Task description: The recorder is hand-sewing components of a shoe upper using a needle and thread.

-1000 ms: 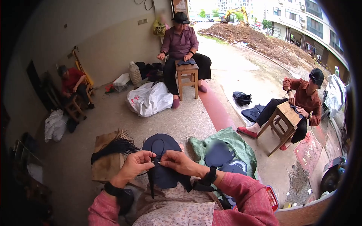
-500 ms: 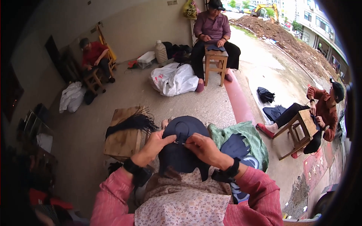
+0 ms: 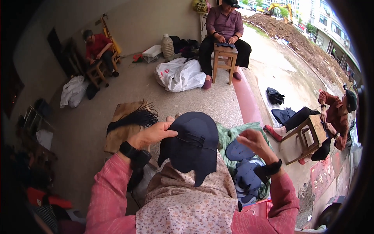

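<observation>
My left hand (image 3: 155, 133) pinches the left edge of a dark navy flat piece (image 3: 194, 146), with the thumb on top. The piece has a rounded far edge and a jagged near edge, and lies over my lap. Short slits show near its middle, and a thin dark cord (image 3: 202, 145) crosses it towards the right. To the right of the piece, my right hand (image 3: 253, 142) is raised with curled fingers pressed together; whatever they hold is too small to make out. Below that hand lie more navy pieces (image 3: 239, 150) on a green cloth (image 3: 230, 136).
A bundle of black cords (image 3: 132, 119) lies on a wooden stool (image 3: 117, 136) at my left. A pink basket (image 3: 257, 210) is under the pieces at my right. Three people (image 3: 224, 23) sit at work farther off. A white sack (image 3: 181, 76) lies ahead.
My right hand has left the middle of the navy piece and moved right. The piece has turned and now shows a cord across it. My left hand still grips its edge.
</observation>
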Available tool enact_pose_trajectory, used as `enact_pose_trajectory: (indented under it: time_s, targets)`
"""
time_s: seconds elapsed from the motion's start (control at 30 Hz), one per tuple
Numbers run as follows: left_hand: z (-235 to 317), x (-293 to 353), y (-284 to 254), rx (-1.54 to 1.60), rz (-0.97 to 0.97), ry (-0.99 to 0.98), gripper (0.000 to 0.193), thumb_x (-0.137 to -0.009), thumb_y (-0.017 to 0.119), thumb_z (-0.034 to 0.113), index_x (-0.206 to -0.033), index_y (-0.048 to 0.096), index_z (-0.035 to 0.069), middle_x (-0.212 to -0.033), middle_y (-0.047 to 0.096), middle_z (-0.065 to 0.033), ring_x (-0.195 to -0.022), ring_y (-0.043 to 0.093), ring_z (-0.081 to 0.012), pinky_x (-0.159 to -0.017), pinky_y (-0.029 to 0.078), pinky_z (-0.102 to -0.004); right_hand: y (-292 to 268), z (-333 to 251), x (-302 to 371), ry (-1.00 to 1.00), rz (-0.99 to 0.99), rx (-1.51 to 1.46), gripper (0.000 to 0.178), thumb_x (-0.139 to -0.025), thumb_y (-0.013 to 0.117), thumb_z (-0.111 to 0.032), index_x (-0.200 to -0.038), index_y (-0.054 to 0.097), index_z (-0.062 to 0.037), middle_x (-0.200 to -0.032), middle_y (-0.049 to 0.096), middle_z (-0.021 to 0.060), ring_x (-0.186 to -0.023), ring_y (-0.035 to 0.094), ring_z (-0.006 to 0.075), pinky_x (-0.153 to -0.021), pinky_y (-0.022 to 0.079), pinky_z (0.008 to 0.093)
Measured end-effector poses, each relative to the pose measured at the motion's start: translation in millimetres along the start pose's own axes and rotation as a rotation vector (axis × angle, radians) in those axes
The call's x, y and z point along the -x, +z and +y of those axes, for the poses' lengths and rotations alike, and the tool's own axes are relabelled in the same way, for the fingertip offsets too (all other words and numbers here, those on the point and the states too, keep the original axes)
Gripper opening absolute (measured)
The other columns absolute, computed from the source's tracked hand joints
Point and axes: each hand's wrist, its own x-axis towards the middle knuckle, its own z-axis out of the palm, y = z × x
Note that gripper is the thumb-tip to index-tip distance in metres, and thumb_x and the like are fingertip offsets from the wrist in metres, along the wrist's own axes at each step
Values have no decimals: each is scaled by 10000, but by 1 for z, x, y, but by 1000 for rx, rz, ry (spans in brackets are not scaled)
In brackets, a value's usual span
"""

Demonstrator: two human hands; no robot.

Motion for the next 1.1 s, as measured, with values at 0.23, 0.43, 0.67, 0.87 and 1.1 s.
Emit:
enact_pose_trajectory:
  time_s: [0.23,0.43,0.67,0.87,1.1]
  targets:
    - [64,-30,1,-378,-251,-160,348,-952,576,120,-1269,547,-21,-1118,638,-8,-969,571,-83,-887,469,-246,49,-54,-85,-227,-68,-235,466,-795,786,-290,-1122,640,8,-1037,658,51,-875,588,103,-766,462,243]
    - [94,-32,13,-806,-164,-77,307,-839,699,129,-1119,639,18,-956,657,-63,-917,594,-148,-847,465,-277,54,-61,-88,-114,-425,-297,320,-828,753,-322,-860,695,-10,-717,570,-46,-656,483,55,-564,368,243]
    - [46,15,39,-618,387,336,209,-816,750,143,-981,656,54,-923,617,-20,-780,586,-98,-668,472,-239,64,-29,-17,384,-213,-621,266,-917,671,-329,-853,658,-71,-617,455,-86,-497,350,27,-439,230,228]
    - [2,36,71,-669,410,404,261,-770,791,127,-988,659,75,-920,551,1,-831,562,-98,-692,466,-224,65,-18,10,261,-405,-587,222,-914,682,-313,-917,680,-91,-650,504,-103,-508,364,-3,-441,241,199]
    - [1,34,82,-681,408,376,208,-789,774,125,-914,623,55,-811,578,-12,-722,565,-96,-661,474,-248,83,-44,-12,105,-202,-804,292,-889,713,-228,-1075,656,-11,-915,658,-14,-776,597,50,-678,480,190]
